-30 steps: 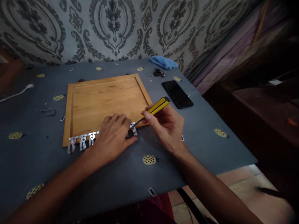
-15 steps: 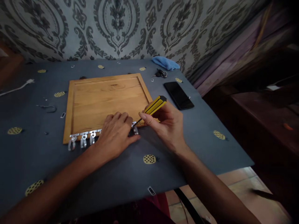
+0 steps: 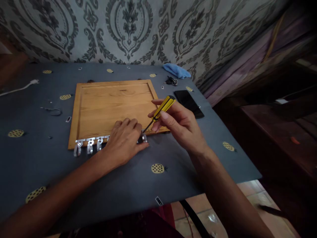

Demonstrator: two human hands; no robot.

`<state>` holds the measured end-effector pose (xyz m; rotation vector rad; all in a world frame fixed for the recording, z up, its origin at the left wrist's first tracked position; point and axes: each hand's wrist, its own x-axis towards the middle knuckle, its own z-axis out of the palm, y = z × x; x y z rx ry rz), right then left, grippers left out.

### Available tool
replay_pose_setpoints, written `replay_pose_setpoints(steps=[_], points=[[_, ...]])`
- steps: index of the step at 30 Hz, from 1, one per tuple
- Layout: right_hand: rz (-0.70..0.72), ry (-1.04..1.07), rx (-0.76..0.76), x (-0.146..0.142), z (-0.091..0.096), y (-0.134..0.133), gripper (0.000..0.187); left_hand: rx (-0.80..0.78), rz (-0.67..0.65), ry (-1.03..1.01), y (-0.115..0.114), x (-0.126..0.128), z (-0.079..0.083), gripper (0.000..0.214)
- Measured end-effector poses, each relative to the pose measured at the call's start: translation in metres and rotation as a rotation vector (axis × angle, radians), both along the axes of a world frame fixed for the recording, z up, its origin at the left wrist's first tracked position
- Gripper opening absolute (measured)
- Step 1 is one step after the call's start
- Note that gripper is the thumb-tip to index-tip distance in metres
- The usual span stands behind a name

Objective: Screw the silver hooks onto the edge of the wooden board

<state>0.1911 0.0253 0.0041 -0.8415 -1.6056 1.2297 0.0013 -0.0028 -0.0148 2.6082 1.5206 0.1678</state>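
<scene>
A framed wooden board (image 3: 109,105) lies flat on the table, a metal hook rail (image 3: 90,142) with several silver hooks along its front edge. My left hand (image 3: 126,140) is draped over the rail near its right part, fingers bent on the board and thumb in front by the rightmost hook (image 3: 144,137). It hides the middle of the rail. Between the fingers and thumb of my right hand (image 3: 182,124) is a yellow and black screwdriver (image 3: 163,108). The tool slants down to the left, its tip at the rail above that hook; the exact contact is too small to tell.
To the right of the board lies a black phone (image 3: 189,102). Keys (image 3: 170,81) and a blue cloth (image 3: 177,70) are behind it. On the left are a white cable (image 3: 21,88) and a small clear loop (image 3: 53,111). A patterned wall borders the table's far side.
My right hand has shifted its fingers on the screwdriver: the upper fingers now stretch out past the handle. My left hand stays on the rail. The view has moved slightly.
</scene>
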Motion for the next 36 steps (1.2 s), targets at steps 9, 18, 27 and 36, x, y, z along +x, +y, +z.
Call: replay_pose_setpoints(steps=[9,18,27,36], points=[[-0.077,0.000,0.032,-0.009,0.004,0.011,0.038,-0.058,0.013,-0.015,0.001,0.001,0.003,0.042],[-0.046,0.034,0.038,-0.002,-0.001,0.011,0.038,-0.053,0.013,-0.017,0.002,0.000,0.002,0.044],[-0.142,0.063,0.069,-0.009,-0.003,0.005,0.033,-0.044,0.011,-0.019,0.003,0.001,0.002,0.043],[-0.144,0.102,0.052,0.000,-0.012,0.007,0.034,0.073,-0.064,-0.124,-0.017,-0.012,0.001,0.036]])
